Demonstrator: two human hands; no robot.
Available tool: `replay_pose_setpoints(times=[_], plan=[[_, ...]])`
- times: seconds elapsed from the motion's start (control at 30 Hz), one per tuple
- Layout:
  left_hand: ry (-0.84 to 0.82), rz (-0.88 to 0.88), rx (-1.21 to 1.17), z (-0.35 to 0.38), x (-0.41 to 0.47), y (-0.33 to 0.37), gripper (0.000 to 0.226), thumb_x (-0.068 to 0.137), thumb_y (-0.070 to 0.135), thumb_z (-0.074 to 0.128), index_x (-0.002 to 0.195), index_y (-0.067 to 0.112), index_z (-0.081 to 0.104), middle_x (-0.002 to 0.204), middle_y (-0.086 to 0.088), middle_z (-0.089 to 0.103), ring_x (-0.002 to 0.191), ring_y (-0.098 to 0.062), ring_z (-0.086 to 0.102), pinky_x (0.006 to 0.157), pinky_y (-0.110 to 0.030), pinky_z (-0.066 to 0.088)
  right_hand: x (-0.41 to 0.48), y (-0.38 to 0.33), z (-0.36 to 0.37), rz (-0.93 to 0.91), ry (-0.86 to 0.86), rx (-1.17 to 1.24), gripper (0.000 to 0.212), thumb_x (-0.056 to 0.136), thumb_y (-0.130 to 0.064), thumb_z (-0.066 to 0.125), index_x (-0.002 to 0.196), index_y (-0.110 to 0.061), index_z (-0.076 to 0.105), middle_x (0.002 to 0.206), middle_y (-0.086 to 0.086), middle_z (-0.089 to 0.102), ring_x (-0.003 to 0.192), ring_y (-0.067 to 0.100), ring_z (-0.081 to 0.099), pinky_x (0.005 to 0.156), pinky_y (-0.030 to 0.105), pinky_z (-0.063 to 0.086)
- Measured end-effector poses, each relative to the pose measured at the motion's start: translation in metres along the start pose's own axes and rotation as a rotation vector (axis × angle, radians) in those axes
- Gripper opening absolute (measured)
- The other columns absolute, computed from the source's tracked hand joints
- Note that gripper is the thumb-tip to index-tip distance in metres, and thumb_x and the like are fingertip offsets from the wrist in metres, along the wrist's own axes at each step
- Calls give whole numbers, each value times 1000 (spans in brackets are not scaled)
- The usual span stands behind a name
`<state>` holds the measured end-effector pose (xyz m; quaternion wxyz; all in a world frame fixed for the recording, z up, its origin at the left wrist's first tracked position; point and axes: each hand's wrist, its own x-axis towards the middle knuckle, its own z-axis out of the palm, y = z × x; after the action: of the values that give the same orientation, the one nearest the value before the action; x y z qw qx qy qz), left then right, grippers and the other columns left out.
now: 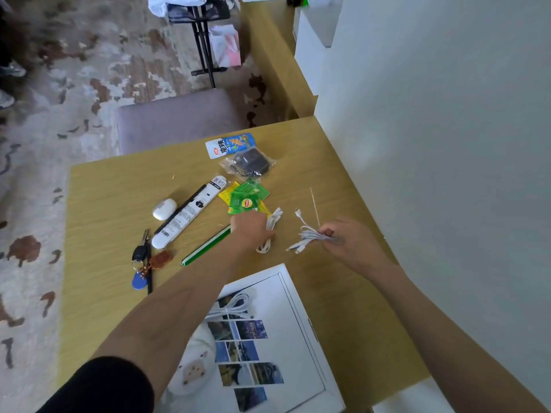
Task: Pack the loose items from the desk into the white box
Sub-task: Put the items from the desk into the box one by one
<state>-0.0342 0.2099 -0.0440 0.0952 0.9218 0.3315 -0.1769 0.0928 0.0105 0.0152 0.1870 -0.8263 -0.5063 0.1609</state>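
Note:
The white box [301,305] lies open at the desk's near edge; a coiled white cable [235,305] and photo strips [247,353] rest inside. My right hand [348,239] is shut on a bundled white cable [310,236] just above the desk. My left hand [250,228] presses down on another white cable [269,231], fingers curled around it. Loose on the desk are green tea packets [246,198], a white tube [190,213], a white earbud case [164,208], keys [143,260], a green pen [205,247], a bagged black item [249,163] and a snack packet [231,144].
A grey wall [432,129] borders the desk on the right. A purple-cushioned chair [176,117] stands beyond the desk's far edge, with a black stand [202,40] and patterned carpet further back. A black pen [149,272] lies by the keys.

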Motion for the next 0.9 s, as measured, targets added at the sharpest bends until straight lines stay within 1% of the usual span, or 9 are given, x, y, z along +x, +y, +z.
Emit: replay_pose_setpoints(times=[0.13, 0.23, 0.37, 0.43, 0.5, 0.6, 0.7, 0.8, 0.9], plan=[[-14, -2, 41, -2, 9, 12, 25, 88, 38, 55, 89, 14, 62, 77, -1, 58, 77, -22, 59, 59, -28, 41, -14, 7, -6, 128, 65, 281, 5, 79, -27, 73, 83, -27, 70, 75, -13, 63, 68, 2, 54, 57, 19, 42], [26, -31, 6, -4, 2, 12, 25, 89, 39, 52, 79, 17, 55, 72, 1, 52, 73, -21, 53, 56, -29, 36, -21, 10, -10, 174, 83, 417, 7, 78, -25, 73, 83, -28, 69, 71, -17, 62, 63, -7, 52, 53, 8, 40], [129, -61, -125, -15, -16, 3, 33, 87, 45, 50, 71, 16, 52, 68, 0, 54, 70, -22, 57, 53, -27, 35, -19, 6, -10, 183, 69, 486, 10, 77, -25, 75, 82, -32, 69, 70, -16, 62, 60, -11, 51, 51, 5, 39], [173, -113, -270, -22, -27, 0, 27, 85, 45, 52, 75, 20, 55, 73, 1, 57, 71, -21, 58, 56, -28, 38, -18, 0, -10, 137, 46, 473, 14, 78, -28, 74, 81, -38, 65, 73, -17, 63, 65, -14, 53, 52, 4, 40], [241, -179, -519, -29, -42, -3, 24, 84, 44, 54, 72, 24, 52, 71, 3, 56, 65, -16, 56, 54, -27, 36, -17, -7, -11, 90, 27, 462, 15, 78, -33, 74, 83, -42, 62, 77, -18, 65, 69, -12, 55, 52, 9, 42], [327, -254, -875, -43, -75, -11, 23, 87, 42, 51, 72, 26, 49, 67, 3, 56, 56, -11, 52, 48, -26, 37, -14, -27, -15, 26, -15, 466, 10, 79, -43, 69, 82, -46, 60, 79, -20, 64, 68, 2, 56, 53, 15, 41], [396, -264, -1211, -53, -126, -28, 24, 85, 39, 50, 85, 15, 54, 77, -4, 68, 64, -21, 62, 58, -34, 49, -17, -56, -19, -130, -52, 509, 8, 82, -39, 69, 87, -41, 62, 78, -28, 62, 58, 0, 48, 50, 11, 37], [469, -241, -1327, -41, -186, -45, 15, 91, 26, 52, 88, 12, 49, 73, -5, 68, 61, -25, 65, 60, -42, 52, -31, -87, -16, -280, -111, 563, 12, 84, -24, 72, 95, -26, 67, 72, -29, 60, 54, -3, 45, 48, 8, 34], [466, -261, -1345, -19, -240, -51, 5, 94, 16, 53, 91, 15, 49, 71, -4, 64, 51, -19, 61, 49, -35, 50, -53, -112, -10, -374, -170, 506, 13, 84, -18, 73, 96, -19, 68, 72, -19, 59, 60, -7, 51, 52, 6, 36]])
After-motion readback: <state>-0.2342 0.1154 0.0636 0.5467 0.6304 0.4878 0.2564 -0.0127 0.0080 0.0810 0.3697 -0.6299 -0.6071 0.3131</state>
